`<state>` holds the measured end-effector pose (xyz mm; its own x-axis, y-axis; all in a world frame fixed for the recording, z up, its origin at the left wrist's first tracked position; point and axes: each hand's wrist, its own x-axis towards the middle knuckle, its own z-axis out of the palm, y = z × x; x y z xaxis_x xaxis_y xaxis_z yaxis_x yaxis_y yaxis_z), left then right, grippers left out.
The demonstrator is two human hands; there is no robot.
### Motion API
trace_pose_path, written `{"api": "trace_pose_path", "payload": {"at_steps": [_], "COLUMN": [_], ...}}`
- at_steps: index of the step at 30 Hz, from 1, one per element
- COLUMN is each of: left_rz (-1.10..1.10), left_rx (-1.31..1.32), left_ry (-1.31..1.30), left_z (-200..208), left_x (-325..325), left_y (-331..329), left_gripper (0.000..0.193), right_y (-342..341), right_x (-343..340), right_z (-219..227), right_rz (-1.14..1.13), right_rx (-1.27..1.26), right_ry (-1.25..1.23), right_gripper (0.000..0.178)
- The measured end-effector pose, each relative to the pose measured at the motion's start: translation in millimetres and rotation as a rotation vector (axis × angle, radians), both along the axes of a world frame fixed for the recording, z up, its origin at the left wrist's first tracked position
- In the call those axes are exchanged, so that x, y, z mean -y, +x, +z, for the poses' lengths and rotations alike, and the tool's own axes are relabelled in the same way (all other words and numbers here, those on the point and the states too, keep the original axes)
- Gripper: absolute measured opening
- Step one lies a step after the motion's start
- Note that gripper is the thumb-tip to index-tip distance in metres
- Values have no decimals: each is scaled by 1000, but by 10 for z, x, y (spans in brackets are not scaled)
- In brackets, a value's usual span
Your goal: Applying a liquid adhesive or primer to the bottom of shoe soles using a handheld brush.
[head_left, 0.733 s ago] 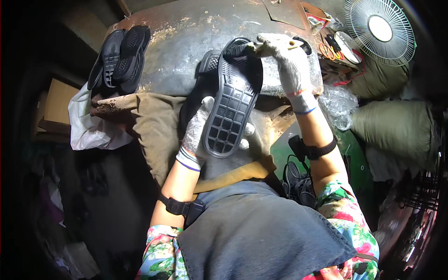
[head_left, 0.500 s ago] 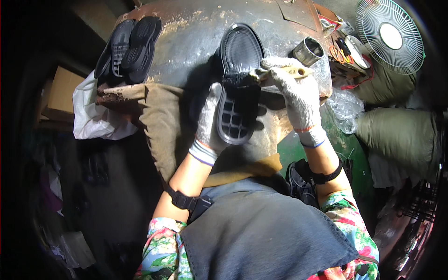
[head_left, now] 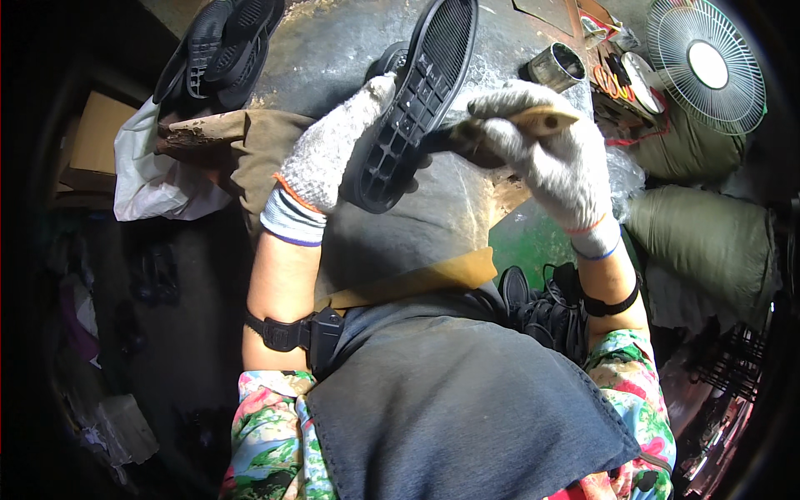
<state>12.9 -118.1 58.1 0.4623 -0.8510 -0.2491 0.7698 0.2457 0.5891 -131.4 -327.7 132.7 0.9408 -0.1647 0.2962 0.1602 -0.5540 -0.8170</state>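
Observation:
A black shoe sole [head_left: 421, 100] with a grid of hollows is in my gloved left hand [head_left: 342, 137], fingers closed around its left side. The sole tilts, its far end leaning right. In my gloved right hand [head_left: 554, 162] is a brush with a pale wooden handle [head_left: 543, 122]. Its dark bristles point left, beside the sole's right edge; whether they touch it I cannot tell. Part of another black sole [head_left: 390, 60] shows behind the held one. A metal can [head_left: 556, 68] stands on the worktable [head_left: 333, 50], beyond my right hand.
Several black soles [head_left: 221, 54] are piled at the table's far left. A white sack [head_left: 150, 179] and a cardboard box [head_left: 100, 142] are left of the table. On the right are a fan [head_left: 708, 65], orange-handled scissors [head_left: 612, 83] and stuffed green sacks [head_left: 708, 242].
The sole has been raised and tilted with its far end to the right. My left hand has shifted left, and the right hand has drawn the brush from the sole's face to its edge.

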Motion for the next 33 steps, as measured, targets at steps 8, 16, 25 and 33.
{"api": "trace_pose_path", "payload": {"at_steps": [8, 16, 25, 33], "left_rz": [-201, -206, -228, -175], "left_rx": [-72, -711, -734, -644], "left_ry": [-74, -553, -537, -366], "left_z": [-526, -1350, -1213, -1095], "left_x": [98, 248, 219, 130], "left_y": [-205, -585, -479, -434], "left_gripper": [64, 73, 73, 73], "right_y": [391, 469, 810, 633], "right_x": [876, 623, 599, 497], "right_z": [-569, -1280, -1162, -855], "right_rz": [-254, -45, -74, -422], "right_rx": [189, 271, 371, 86], "right_ry": [-492, -545, -621, -664], "right_gripper": [16, 21, 10, 16]}}
